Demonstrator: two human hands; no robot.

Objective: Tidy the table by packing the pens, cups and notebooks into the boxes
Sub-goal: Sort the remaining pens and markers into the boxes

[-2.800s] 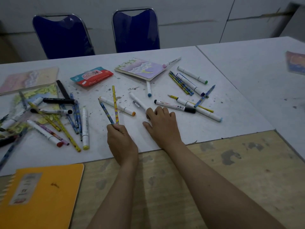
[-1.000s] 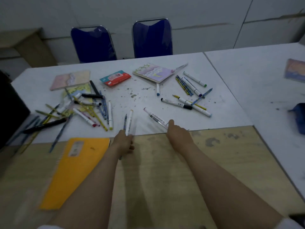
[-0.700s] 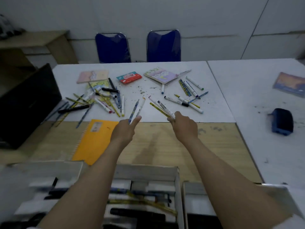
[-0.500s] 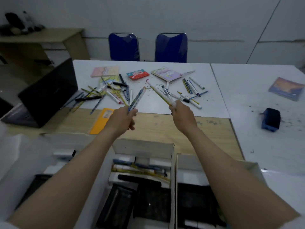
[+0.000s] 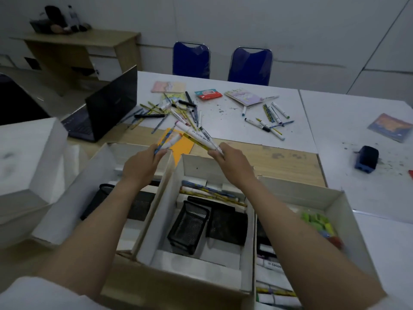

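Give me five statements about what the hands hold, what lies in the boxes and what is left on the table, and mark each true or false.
1. Both hands hold pens. True: the left hand and the right hand each grip a bunch.
2. The middle box holds black mesh cups. True: mesh cups lie in it.
3. The table is already free of pens. False: loose pens lie on the white table.
4. The laptop is shut. False: its lid stands open.
5. The orange notebook is packed in a box. False: it lies on the table beyond the boxes.
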